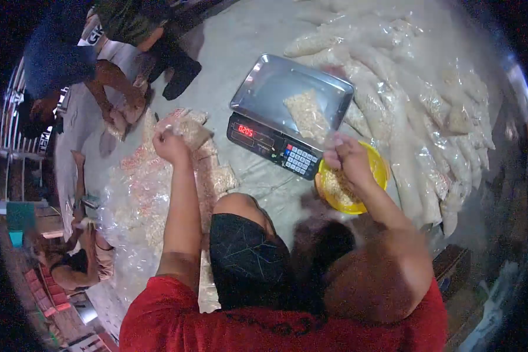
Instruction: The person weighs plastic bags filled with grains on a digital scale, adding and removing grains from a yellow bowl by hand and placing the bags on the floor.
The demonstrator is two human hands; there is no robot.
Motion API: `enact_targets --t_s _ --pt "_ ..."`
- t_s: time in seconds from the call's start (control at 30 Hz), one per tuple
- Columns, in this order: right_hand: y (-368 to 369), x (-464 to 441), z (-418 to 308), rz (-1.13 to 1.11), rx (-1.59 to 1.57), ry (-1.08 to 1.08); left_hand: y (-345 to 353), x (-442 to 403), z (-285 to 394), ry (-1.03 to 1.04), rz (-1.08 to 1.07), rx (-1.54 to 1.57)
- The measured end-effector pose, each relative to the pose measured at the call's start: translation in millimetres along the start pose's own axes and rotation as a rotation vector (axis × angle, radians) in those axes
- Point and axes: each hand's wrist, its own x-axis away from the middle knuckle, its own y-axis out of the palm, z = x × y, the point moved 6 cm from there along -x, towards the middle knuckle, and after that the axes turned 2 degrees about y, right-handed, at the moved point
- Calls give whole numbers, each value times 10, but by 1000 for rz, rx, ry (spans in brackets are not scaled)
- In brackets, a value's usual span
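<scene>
Over a pile of filled clear bags (152,205), my left hand (173,145) is closed with curled fingers. A filled bag (193,132) lies right beside its fingertips; whether they grip it I cannot tell. My right hand (349,157) is closed above a yellow bowl (382,170) holding pale, grain-like pieces (339,190). What its fingers hold, if anything, is hidden. Between the hands stands a digital scale (270,144) with a steel tray (273,79) and a red display reading about 0.205. One filled clear bag (307,114) rests on the tray, near my right fingers.
Long, stuffed clear sacks (387,100) cover the right side of the pale ground sheet (217,41). At the upper left, a person (108,82) handles a small bag. Another person (79,258) sits at the lower left. My knee (240,211) is close below the scale.
</scene>
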Motion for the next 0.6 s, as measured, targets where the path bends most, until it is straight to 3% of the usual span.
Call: enact_targets --t_s 0.1,0.2,0.27,0.3,0.37,0.4,0.47,0.5,0.57,0.6 --pt "-334 235 32 -57 80 -35 19 40 -825 -590 14 433" --pt "-463 781 -373 65 284 -160 1 1 -1253 -857 -57 348" --pt "-471 1121 -653 171 548 -369 -13 -27 -1437 -973 -154 284" --pt "-552 1147 -609 176 541 -369 -10 -32 -1505 -1005 -198 256" --pt "-617 1254 -686 199 790 -744 -30 -44 -1568 -980 -242 234" --pt "-618 1219 -640 204 785 -750 -56 -58 -1575 -926 -227 232" --pt "-436 1029 -489 93 1228 -585 -151 434 -326 -750 -80 250" --pt "-559 886 -262 -61 1456 -262 -205 701 356 -659 -14 253" --pt "-535 906 -199 -60 1385 -361 -74 1182 887 -665 -242 135" --pt "-497 929 -227 -58 1312 -459 85 1513 887 -672 -440 242"
